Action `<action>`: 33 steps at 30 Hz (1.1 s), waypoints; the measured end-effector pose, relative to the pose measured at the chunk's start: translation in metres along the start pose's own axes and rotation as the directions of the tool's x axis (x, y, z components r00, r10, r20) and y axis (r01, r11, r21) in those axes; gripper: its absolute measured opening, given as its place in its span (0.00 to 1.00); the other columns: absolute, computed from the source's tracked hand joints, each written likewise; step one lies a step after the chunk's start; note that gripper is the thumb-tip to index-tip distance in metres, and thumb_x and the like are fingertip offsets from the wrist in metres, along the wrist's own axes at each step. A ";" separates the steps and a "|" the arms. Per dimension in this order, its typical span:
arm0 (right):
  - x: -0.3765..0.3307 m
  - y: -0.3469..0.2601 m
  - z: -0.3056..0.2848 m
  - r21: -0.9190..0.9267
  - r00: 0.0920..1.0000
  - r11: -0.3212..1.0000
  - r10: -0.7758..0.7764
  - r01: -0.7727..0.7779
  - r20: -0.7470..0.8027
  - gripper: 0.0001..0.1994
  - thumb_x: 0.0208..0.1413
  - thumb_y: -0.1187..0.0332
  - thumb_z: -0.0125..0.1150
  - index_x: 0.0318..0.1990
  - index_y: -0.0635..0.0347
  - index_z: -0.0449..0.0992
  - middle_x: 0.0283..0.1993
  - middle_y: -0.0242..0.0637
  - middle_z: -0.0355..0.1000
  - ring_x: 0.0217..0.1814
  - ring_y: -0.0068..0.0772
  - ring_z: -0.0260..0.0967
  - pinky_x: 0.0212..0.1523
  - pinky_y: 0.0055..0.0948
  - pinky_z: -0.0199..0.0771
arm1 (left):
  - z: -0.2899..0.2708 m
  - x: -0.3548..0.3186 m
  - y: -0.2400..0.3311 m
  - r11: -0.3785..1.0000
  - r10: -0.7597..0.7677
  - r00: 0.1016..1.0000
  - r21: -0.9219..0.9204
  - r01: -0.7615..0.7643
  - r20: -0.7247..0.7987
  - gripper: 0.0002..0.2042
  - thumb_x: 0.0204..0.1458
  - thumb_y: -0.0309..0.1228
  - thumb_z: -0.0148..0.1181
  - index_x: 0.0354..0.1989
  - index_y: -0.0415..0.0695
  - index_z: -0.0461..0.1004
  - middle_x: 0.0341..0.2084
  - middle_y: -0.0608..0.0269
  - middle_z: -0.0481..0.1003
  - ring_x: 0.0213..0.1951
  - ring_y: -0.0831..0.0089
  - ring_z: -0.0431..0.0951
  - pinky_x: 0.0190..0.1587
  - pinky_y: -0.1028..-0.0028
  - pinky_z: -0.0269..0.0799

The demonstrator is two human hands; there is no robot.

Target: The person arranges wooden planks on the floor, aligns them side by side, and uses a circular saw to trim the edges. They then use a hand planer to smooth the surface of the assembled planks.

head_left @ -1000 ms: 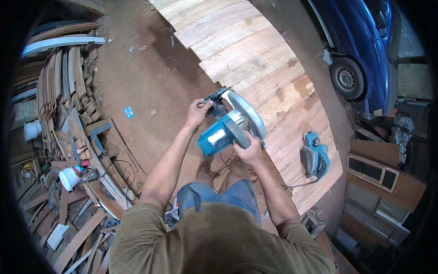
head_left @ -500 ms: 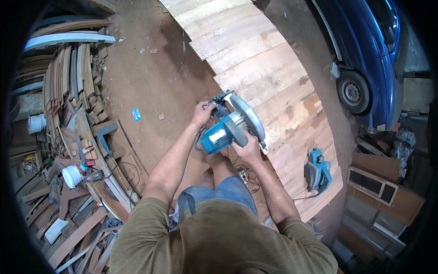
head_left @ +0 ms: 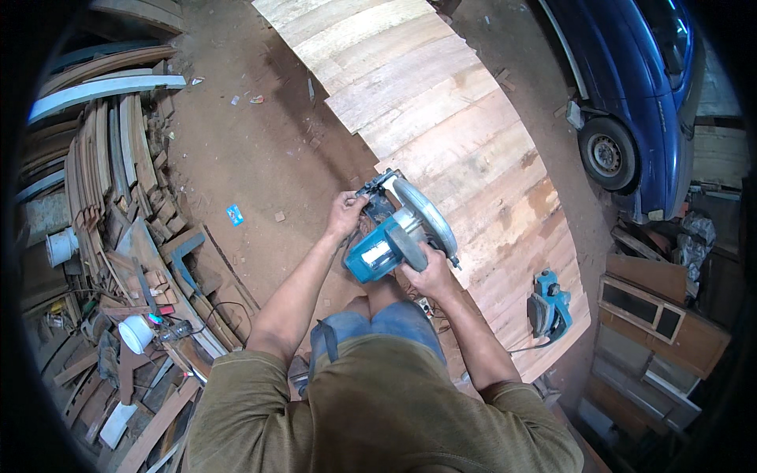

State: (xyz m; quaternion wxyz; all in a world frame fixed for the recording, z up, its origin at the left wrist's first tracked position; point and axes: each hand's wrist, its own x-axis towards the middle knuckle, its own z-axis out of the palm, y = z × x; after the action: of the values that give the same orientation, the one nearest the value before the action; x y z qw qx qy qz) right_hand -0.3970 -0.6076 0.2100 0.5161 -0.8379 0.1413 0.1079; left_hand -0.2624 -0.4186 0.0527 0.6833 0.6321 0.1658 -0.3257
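Note:
A teal circular saw (head_left: 372,254) with a metal blade guard (head_left: 426,206) is in both my hands, over the left edge of a long row of pale wooden boards (head_left: 441,126). My right hand (head_left: 428,273) is wrapped round its handle. At the saw's base plate, my left hand (head_left: 345,214) has its fingers closed on the edge. The blade is mostly hidden by the guard, and whether it touches the wood I cannot tell. On the boards to the right lies a teal electric planer (head_left: 552,305) with a cord.
Piled scrap wood (head_left: 118,165) fills the left side, with a white bucket (head_left: 136,334) among it. A blue car (head_left: 646,102) is parked at the far right. Below it leans a wooden cabinet piece (head_left: 658,319). Cords lie near my legs on the dirt floor (head_left: 260,158).
The whole view has shifted a little, so the boards and planer sit slightly lower. Both hands keep the same hold on the saw, which has barely moved.

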 end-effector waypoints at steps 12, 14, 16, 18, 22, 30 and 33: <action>0.045 -0.014 0.027 -0.112 0.995 0.990 -0.091 0.085 -0.051 0.16 0.45 0.68 0.69 0.41 0.66 0.76 0.31 0.52 0.76 0.33 0.51 0.79 0.36 0.40 0.77 | -0.031 0.033 0.030 0.999 -0.014 1.000 -0.040 0.014 -0.015 0.17 0.60 0.39 0.63 0.48 0.40 0.71 0.35 0.63 0.78 0.34 0.78 0.76 0.34 0.77 0.74; 0.052 -0.014 0.031 -0.153 0.988 0.981 -0.133 0.120 -0.076 0.15 0.45 0.69 0.69 0.40 0.66 0.77 0.31 0.52 0.77 0.34 0.51 0.79 0.36 0.40 0.77 | -0.036 0.039 0.036 1.000 0.003 1.000 -0.030 -0.004 -0.013 0.16 0.60 0.39 0.63 0.47 0.40 0.71 0.35 0.63 0.78 0.34 0.78 0.76 0.34 0.77 0.74; 0.059 -0.010 0.037 -0.181 0.983 0.974 -0.158 0.140 -0.091 0.15 0.45 0.68 0.69 0.40 0.66 0.77 0.31 0.52 0.77 0.35 0.51 0.79 0.36 0.40 0.77 | -0.042 0.046 0.040 0.999 0.013 1.000 -0.029 -0.013 -0.013 0.16 0.60 0.39 0.63 0.47 0.40 0.71 0.35 0.63 0.78 0.34 0.78 0.77 0.34 0.77 0.74; 0.067 -0.002 0.043 -0.194 0.981 0.970 -0.165 0.144 -0.098 0.16 0.45 0.68 0.70 0.41 0.66 0.77 0.32 0.52 0.77 0.36 0.51 0.79 0.37 0.39 0.77 | -0.047 0.052 0.044 0.999 0.014 1.000 -0.038 -0.015 -0.015 0.16 0.60 0.39 0.63 0.46 0.40 0.71 0.35 0.63 0.78 0.34 0.78 0.77 0.34 0.77 0.74; 0.090 -0.039 0.044 -0.089 0.983 0.982 -0.174 0.168 -0.061 0.16 0.45 0.68 0.69 0.41 0.66 0.77 0.33 0.53 0.77 0.36 0.51 0.79 0.38 0.39 0.77 | -0.063 0.062 0.063 0.999 0.033 0.999 -0.011 -0.033 -0.038 0.16 0.60 0.39 0.63 0.46 0.40 0.71 0.35 0.62 0.78 0.33 0.78 0.77 0.33 0.77 0.74; 0.148 -0.073 0.070 -0.015 0.989 0.994 -0.107 0.106 -0.101 0.16 0.46 0.68 0.68 0.42 0.66 0.78 0.35 0.51 0.78 0.38 0.44 0.80 0.42 0.36 0.77 | -0.101 0.107 0.114 0.997 0.056 0.998 0.052 -0.056 0.005 0.17 0.60 0.39 0.63 0.47 0.39 0.72 0.34 0.63 0.78 0.33 0.78 0.78 0.32 0.77 0.76; 0.158 -0.070 0.076 -0.046 0.987 0.992 -0.123 0.119 -0.104 0.16 0.47 0.70 0.67 0.43 0.66 0.77 0.34 0.50 0.79 0.36 0.41 0.80 0.41 0.35 0.77 | -0.106 0.119 0.121 0.997 0.026 0.999 0.075 -0.027 0.019 0.17 0.60 0.39 0.63 0.47 0.39 0.70 0.35 0.61 0.78 0.35 0.77 0.78 0.34 0.75 0.76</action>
State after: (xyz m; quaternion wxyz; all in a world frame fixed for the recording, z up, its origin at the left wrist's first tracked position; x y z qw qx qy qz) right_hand -0.2276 -0.5289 0.1832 0.4967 -0.8595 0.1155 0.0343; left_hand -0.0761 -0.3448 0.0526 0.6646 0.6567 0.1388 -0.3283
